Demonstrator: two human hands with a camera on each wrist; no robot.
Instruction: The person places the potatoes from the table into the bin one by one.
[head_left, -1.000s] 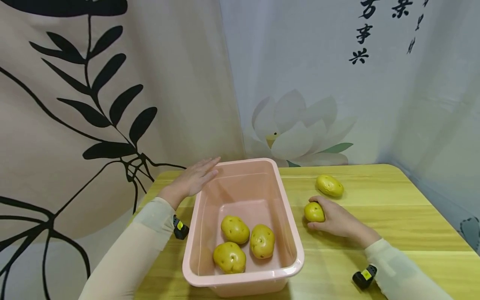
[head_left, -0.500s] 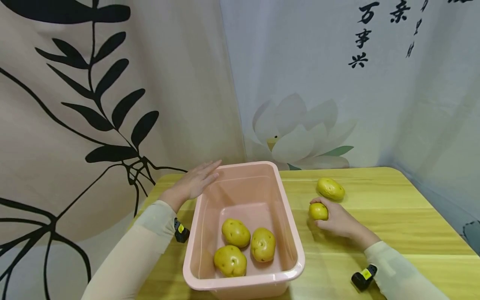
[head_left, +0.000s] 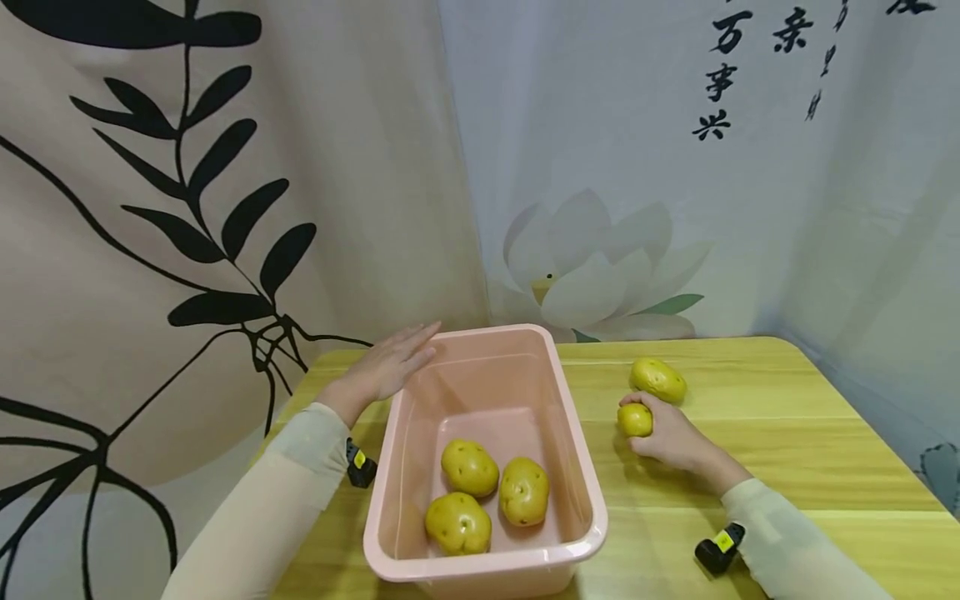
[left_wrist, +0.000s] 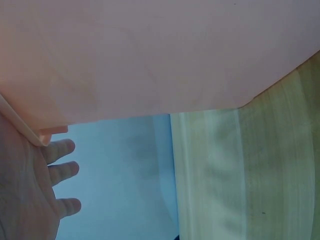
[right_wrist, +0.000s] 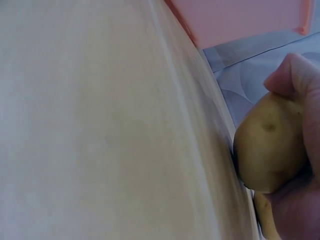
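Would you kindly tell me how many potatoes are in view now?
5. Three potatoes lie in the pink tub, a fourth potato is gripped by the right hand, and a fifth potato lies on the table just beyond. The tub could hide another.

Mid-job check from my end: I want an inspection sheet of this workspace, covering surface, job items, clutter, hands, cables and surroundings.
Surface: wood-grain table, yellowish.
Job items: pink tub with three potatoes inside; a fourth potato in hand, to the right of the tub; a fifth potato on the table just beyond it.
Clutter: nothing seen.
Hands: left hand rests at the tub's far left corner, fingers extended; right hand grips the fourth potato; a black device sits at each wrist.
Cables: nothing seen.
Surroundings: pale hanging cloth behind the table, printed with black leaves, a pale flower and dark characters.
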